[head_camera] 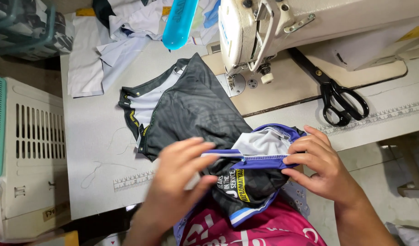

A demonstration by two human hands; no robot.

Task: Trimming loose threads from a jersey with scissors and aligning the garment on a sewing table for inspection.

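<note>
A dark grey patterned garment (191, 107) with a white lining lies on the sewing table and spills toward my lap. Both hands hold its blue-trimmed edge (259, 159) at the table's front. My left hand (177, 177) pinches the blue band from the left, fingers over the fabric. My right hand (316, 161) grips the same band on the right, thumb and fingers closed on the seam. A white sewing machine (250, 32) stands just beyond, its needle area (230, 82) apart from the fabric I hold.
Black scissors (339, 98) lie on the machine bed at the right. A blue bottle-like object (178, 23) hangs at top centre. White and light blue cloth pieces (113, 41) pile up at the back left. A cream slotted crate (34, 150) stands left of the table.
</note>
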